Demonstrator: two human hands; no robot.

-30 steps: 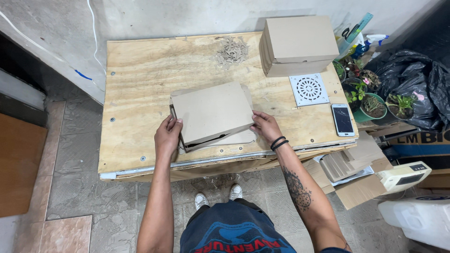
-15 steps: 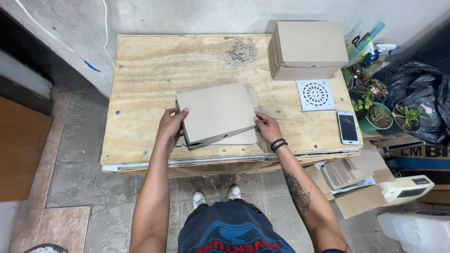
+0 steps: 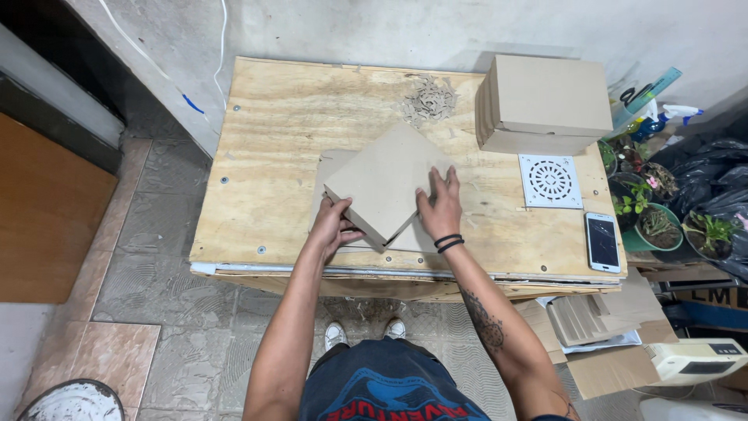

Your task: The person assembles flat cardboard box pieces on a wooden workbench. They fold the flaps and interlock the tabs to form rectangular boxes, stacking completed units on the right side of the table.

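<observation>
- The cardboard box (image 3: 387,181) was flat, plain brown and turned cornerwise, near the wooden table's (image 3: 273,140) front edge.
- The left hand (image 3: 333,224) gripped its lower corner; the right hand (image 3: 441,204) pressed open-palmed on its side.
- One stack of boxes (image 3: 543,103), one white grate (image 3: 550,181) and one phone (image 3: 602,242) lay to the right.

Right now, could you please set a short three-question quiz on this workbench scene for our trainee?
1. True or false: both hands touch the flat cardboard box.
2. Which thing lies nearest the phone? A) white round-patterned grate B) pile of cardboard scraps C) stack of closed boxes
3. Fill in: the held box is turned cornerwise over a ____ piece of cardboard on the plywood table.

Key: 1 true: left hand at its lower edge, right hand on its right side. 2 A. 3 flat.
</observation>
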